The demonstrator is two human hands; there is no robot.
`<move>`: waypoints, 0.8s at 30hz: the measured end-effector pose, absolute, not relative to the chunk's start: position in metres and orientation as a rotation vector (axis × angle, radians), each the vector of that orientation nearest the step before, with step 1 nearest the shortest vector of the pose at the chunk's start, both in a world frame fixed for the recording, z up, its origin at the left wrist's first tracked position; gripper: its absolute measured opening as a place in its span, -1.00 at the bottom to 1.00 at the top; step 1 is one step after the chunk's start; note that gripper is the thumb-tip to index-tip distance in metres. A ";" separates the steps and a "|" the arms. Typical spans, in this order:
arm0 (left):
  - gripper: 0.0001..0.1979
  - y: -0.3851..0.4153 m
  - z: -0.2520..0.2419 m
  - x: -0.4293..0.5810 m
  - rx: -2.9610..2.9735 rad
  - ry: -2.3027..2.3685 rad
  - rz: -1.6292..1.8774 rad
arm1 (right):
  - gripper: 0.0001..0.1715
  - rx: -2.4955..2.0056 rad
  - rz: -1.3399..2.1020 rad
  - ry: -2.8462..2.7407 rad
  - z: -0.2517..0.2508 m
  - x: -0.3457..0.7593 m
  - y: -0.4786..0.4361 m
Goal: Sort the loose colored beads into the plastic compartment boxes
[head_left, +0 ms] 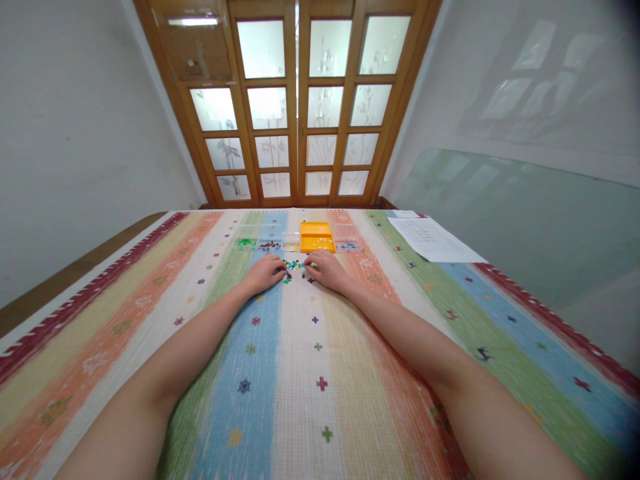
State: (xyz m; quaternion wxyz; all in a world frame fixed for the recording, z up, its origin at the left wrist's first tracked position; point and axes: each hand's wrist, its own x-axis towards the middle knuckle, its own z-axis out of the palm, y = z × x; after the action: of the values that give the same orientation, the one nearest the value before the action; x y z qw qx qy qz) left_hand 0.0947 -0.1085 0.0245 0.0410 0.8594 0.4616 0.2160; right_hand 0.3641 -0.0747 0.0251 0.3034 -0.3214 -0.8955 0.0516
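Observation:
A small pile of mixed green, blue, white and dark pieces point(295, 265) lies on the striped tablecloth, between my two hands. At its left edge, my left hand point(267, 272) rests with fingers curled together at the pieces. My right hand point(326, 268) comes in from the other side, thumb and fingers drawn in close to the pile. Anything held in either hand is too small to make out. Just beyond are clear boxes of green pieces point(245, 243), dark brown-red pieces point(271, 246) and blue pieces point(349, 247). An open orange box point(317, 229) contains pale pieces.
A small clear box point(291, 239) with yellowish pieces stands left of the orange one. Printed paper sheets point(434, 239) lie at the back right of the table. A greenish glass-like panel point(520, 227) leans along the right wall. Wooden doors with frosted panes point(327, 103) stand behind.

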 end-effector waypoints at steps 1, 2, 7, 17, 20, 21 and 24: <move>-0.86 -0.108 0.024 0.095 2.633 1.412 0.666 | -0.85 -0.908 0.139 -2.310 0.026 0.369 -0.070; -0.85 -0.108 0.024 0.094 2.631 1.412 0.671 | -0.82 -0.979 0.136 -2.234 0.027 0.374 -0.064; -0.87 -0.108 0.024 0.094 2.593 1.426 0.703 | -0.74 -1.360 0.053 -1.845 0.030 0.411 -0.034; -0.88 -0.110 0.024 0.096 2.619 1.410 0.673 | -0.70 -1.584 0.002 -1.732 0.015 0.441 -0.013; -0.87 -0.110 0.024 0.098 2.610 1.434 0.672 | -0.71 -1.519 -0.015 -1.817 0.015 0.427 -0.018; -0.86 -0.111 0.024 0.099 2.610 1.442 0.672 | -0.71 -1.488 -0.019 -1.856 0.015 0.422 -0.020; -0.82 -0.111 0.023 0.101 2.618 1.458 0.673 | -0.73 -1.353 -0.059 -2.022 0.018 0.409 -0.031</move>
State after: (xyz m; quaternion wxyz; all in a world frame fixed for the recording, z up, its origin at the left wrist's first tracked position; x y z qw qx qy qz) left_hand 0.1008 -0.1107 0.0233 0.0351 0.8518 0.4745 0.2191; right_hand 0.4088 -0.0309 0.0184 0.3467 -0.5215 -0.7793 -0.0226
